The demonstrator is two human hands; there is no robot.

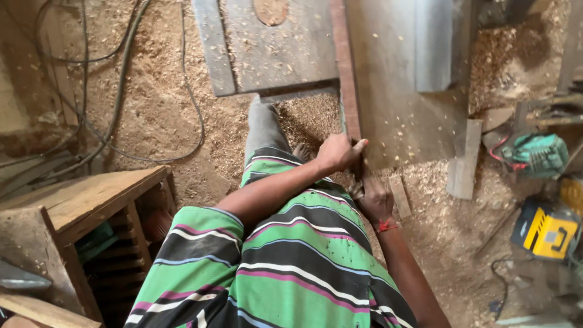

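Note:
I look straight down my green, black and white striped shirt at a sawdust floor. A long reddish wooden strip [344, 67] lies along the top of a grey saw table [395, 103] and runs toward me. My left hand [340, 152] is closed around the strip's near end, thumb up. My right hand [373, 197], with a red thread at the wrist, grips the same end just below the left hand. My grey trouser leg [264, 124] stands under the table's edge.
A wooden stool [91, 200] stands at the left, with black cables [121, 79] trailing over the sawdust behind it. A green power tool [537, 155] and a yellow and black tool [546, 231] lie at the right. A grey plank [464, 158] leans by the table.

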